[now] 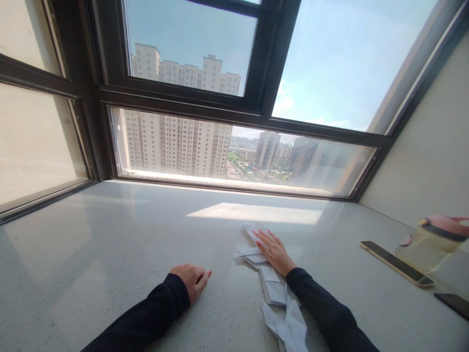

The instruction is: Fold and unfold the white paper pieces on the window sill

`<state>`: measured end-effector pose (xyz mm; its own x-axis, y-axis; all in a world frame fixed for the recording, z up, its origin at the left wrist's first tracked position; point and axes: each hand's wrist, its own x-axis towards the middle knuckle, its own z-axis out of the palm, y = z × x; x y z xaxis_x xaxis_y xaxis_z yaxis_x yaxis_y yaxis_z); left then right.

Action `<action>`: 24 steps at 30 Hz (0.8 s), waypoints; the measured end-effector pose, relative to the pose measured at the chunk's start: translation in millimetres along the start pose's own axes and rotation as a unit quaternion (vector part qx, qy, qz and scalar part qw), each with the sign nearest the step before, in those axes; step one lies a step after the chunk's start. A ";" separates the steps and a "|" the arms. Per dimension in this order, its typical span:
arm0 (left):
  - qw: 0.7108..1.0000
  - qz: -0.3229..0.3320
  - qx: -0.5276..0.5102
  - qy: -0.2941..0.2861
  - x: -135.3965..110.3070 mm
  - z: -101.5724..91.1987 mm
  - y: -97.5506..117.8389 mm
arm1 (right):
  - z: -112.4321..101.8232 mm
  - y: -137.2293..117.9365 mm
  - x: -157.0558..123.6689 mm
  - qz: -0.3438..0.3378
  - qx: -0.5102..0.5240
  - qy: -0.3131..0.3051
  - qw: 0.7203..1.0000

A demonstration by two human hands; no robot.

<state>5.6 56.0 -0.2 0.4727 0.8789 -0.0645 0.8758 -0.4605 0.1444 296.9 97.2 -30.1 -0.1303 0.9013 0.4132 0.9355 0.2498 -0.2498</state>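
My right hand (pixel 274 252) lies palm down with its fingers stretched out. It rests on the far end of a row of folded white paper pieces, touching a folded paper (pixel 252 255) whose edge sticks out at the left of the fingers. Under the wrist side sits another flat folded paper (pixel 274 289). Nearest me is a paper piece with pointed, raised flaps (pixel 295 322). My left hand (pixel 190 281) rests on the pale speckled sill, left of the papers and apart from them. Its fingers are curled in, with nothing visible in them.
On the right a phone (pixel 397 264) lies on the windowsill (pixel 120 249), beside a clear bottle with a pink lid (pixel 432 244). A dark flat object (pixel 454 304) is cut off by the right edge. Dark window frames (pixel 238 115) bound the sill at the back.
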 end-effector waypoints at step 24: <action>0.952 0.264 -0.153 0.000 16.4 19.8 120.9 | 3.4 7.0 1.5 -0.016 0.004 0.061 0.998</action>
<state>121.1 12.3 -3.4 0.8398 0.5341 0.0968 0.4462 -0.7809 0.4372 302.1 101.5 -34.2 -0.1193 0.8431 0.5244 0.9289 0.2813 -0.2409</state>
